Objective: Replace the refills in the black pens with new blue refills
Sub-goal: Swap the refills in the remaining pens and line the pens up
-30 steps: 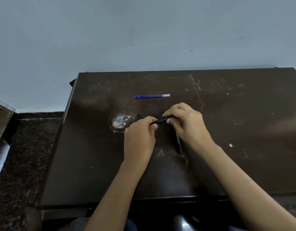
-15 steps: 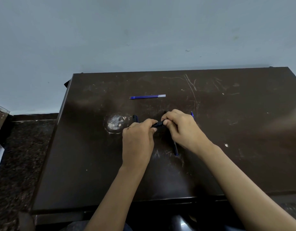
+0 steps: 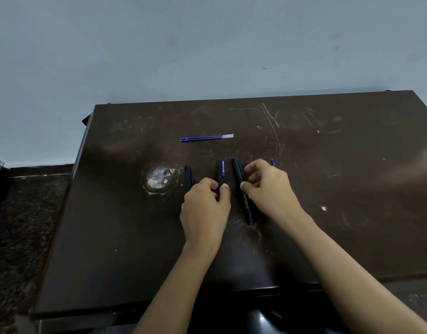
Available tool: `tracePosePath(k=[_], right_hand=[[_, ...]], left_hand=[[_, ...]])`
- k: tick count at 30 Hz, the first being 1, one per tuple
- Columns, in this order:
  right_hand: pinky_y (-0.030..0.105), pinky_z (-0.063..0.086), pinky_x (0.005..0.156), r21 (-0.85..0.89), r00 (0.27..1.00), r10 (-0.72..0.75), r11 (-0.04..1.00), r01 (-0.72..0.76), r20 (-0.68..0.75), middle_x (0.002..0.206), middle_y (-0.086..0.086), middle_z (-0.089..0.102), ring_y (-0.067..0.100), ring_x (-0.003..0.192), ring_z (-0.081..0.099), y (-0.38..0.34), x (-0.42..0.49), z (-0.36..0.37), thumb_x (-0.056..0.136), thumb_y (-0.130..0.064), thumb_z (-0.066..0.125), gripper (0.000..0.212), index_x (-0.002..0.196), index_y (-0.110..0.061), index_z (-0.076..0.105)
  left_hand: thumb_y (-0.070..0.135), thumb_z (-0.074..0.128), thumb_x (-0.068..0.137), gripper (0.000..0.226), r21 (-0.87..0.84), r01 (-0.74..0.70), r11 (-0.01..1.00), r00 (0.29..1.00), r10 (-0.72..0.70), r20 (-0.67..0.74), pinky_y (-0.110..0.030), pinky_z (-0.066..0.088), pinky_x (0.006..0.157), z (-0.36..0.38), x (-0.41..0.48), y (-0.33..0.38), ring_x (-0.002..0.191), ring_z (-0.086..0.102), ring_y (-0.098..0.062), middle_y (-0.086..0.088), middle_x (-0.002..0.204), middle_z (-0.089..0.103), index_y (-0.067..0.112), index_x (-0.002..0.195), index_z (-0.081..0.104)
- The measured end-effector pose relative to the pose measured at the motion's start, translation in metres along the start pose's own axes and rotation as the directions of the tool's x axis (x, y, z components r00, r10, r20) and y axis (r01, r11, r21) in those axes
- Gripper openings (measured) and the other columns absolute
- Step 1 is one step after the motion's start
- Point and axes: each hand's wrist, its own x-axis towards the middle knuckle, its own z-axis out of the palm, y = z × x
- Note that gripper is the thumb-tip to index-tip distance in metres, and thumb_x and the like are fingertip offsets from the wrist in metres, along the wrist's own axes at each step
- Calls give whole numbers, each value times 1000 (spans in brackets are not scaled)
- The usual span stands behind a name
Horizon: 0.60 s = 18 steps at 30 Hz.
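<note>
Head view: the bench (image 3: 135, 237) carries two blue refills (image 3: 206, 138) lying side by side towards its far edge, well apart from the hands. They are probably parked there as new stock within reach.

The left hand (image 3: 205, 208) is curled, with thumb and fingers pinching the near end of a short pen (image 3: 222, 172) that has a blue clip and points away from the person. Just right of it a long pen (image 3: 243, 198) lies on the bench. The right hand (image 3: 270, 189) has its thumb tip against this pen and its fingers loosely curled over it; whether it grips or only touches, I cannot tell.

A blue tip (image 3: 272, 162) shows past that hand, perhaps a refill. A black cap (image 3: 188, 175) lies just left of the left hand. The pieces lie parallel, likely lined up to be handled in turn.
</note>
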Motion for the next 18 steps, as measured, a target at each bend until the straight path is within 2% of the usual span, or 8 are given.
tracePosePath(k=[3,6,10,14,18], right_hand=[[30,51,83,-80,999,1,997,3,49,104,6,63,19,92,61,3,-3,8,83,-18,68,33,114,-15,58],[35,52,82,-101,999,-7,995,13,52,103,10,65,23,93,63,5,-6,12,83,-18,66,33,114,-12,57],[35,53,81,-93,998,-5,996,11,69,101,9,66,23,92,64,6,-6,13,84,-16,64,30,113,-12,57],[31,52,76,-82,998,-22,996,27,58,98,8,67,21,87,64,8,-6,13,84,-16,64,28,111,-13,59],[31,53,75,-75,998,-28,997,32,53,96,8,67,21,86,63,8,-6,14,84,-16,63,27,110,-12,59]], left_hand=[[43,54,91,25,115,15,993,1000,-17,11,-20,31,49,3,0,2,64,57,-6,7,73,65,23,99,64],[47,52,91,27,160,-8,987,1000,4,22,-18,27,47,6,0,5,66,55,-7,7,78,66,24,101,59],[49,51,91,29,169,-30,985,999,27,24,-22,33,52,8,0,5,74,58,-8,7,85,64,24,105,55],[40,54,92,21,164,-58,985,998,52,42,-21,33,53,11,0,6,75,58,-7,7,89,65,24,105,56],[38,55,92,20,143,-85,986,995,77,61,-13,27,48,11,0,6,68,52,-3,7,88,65,25,107,57]])
